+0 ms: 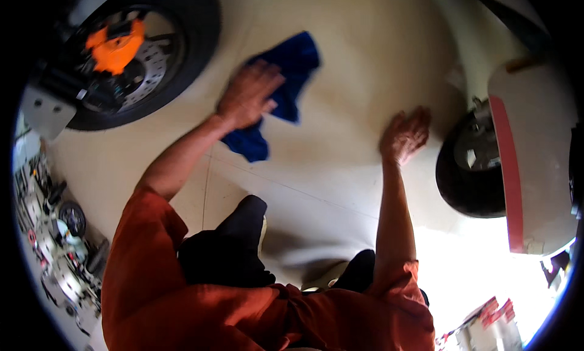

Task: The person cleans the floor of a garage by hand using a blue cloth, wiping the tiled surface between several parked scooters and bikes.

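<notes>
My left hand (250, 95) lies over a dark blue cloth (298, 59), its fingers stretched out across the top of it. The cloth is spread unevenly, one end reaching up and right past the fingers and another hanging out below the wrist. A slight blur softens both. Away to the right, my right hand (406, 135) has its fingers apart and nothing in it. It is above the pale floor, left of a small black wheel (468, 168); whether it touches the floor I cannot tell.
A large tyre (201, 53) with a brake disc and an orange brake caliper (118, 47) stands at upper left. At right, a white body panel (538, 156) with a pink stripe overhangs the small wheel. Several vehicle parts (70, 247) crowd the far left. Pale tiled floor (340, 168) lies between.
</notes>
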The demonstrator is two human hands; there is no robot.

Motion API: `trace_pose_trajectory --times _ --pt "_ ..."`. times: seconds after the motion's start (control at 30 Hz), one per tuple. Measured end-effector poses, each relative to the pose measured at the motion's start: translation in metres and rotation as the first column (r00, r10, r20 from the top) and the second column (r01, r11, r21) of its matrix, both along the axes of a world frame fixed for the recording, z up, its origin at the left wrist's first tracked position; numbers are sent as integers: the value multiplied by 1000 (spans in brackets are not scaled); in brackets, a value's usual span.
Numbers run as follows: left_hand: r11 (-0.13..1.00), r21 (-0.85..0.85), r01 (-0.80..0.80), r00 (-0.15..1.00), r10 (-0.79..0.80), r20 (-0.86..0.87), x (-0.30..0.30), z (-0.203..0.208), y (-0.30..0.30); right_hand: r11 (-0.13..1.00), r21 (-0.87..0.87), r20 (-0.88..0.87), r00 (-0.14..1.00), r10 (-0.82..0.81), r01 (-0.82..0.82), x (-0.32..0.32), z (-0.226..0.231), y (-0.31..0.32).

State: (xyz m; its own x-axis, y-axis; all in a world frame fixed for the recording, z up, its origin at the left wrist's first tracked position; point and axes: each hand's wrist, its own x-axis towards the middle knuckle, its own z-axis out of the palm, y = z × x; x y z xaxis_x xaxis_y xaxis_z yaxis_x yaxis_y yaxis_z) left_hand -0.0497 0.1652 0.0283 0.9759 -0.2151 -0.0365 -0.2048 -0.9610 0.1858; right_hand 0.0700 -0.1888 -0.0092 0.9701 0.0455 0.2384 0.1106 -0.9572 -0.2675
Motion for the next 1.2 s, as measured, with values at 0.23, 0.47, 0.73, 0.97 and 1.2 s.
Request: trace_pose_trajectory --times 0.23,0.47,0.73,0.97,1.2 --pt "934 68 -352 919 331 216 93 -35 68 994 -79 -69 994 -79 73 1 8 8" --pt "653 29 -757 640 730 239 178 -54 11 998 -14 -38 998 -56 56 2 7 6" --pt "1000 20 21 965 -26 262 205 -40 -203 999 -9 -45 998 -50 50 0 5 9" --pt "913 -93 397 896 -364 254 172 -20 -209 998 -37 -65 996 -57 54 -2 0 5" --pt "986 88 141 986 -147 74 67 -8 -112 998 9 -81 995 -61 62 -2 1 2"
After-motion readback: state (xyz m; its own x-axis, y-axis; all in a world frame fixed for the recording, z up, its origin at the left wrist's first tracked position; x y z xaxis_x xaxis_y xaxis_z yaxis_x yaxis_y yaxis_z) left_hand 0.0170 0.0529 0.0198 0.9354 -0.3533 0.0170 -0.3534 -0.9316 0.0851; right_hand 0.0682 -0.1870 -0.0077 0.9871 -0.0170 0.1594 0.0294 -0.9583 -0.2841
